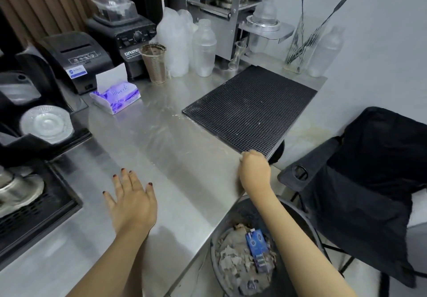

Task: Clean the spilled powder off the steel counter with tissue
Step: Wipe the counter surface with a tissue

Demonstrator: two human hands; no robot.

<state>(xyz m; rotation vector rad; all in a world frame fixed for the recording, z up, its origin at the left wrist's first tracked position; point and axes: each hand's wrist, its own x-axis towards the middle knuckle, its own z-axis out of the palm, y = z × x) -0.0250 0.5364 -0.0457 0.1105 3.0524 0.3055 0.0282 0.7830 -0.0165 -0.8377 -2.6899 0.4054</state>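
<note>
Right hand: grip tight, fingers curled into a fist at the tabletop edge, touching the near corner of the mat. Can't tell if anything is inside the fist. Left hand: grip wide, fingers straight and spread, palm down over bare steel, holding nothing; contact with the steel unclear. Faint pale smears on the steel further back, by the mat's left edge. Tissue pack at back left, one sheet sticking up, well apart from both hands. Cup with brown residue on its rim behind it, beside the blender. Bin below the tabletop edge, under the right forearm, holds crumpled brownish tissue and a blue carton. Black chair right of the bin.
</note>
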